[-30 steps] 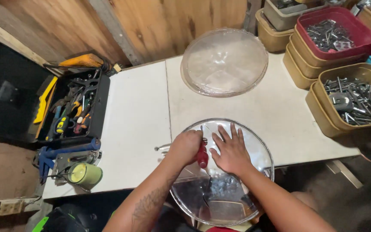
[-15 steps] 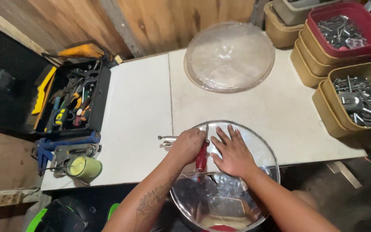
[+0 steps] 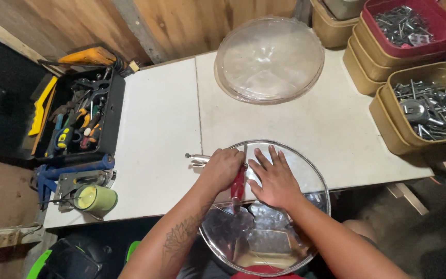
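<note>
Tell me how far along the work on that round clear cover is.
Done: one clear dome lies set aside at the back of the white table. In hand: the left hand holds a red-handled tool on a second clear cover at the table edge, while the right hand presses flat on it. Left: the tool is not yet put down, and metal locking pliers lie beside the left hand.

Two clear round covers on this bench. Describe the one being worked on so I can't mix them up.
On the white table, look to the near edge. The clear dome being worked on overhangs it, with the left hand and right hand resting on top. The other clear dome lies untouched by the wooden wall.
</note>
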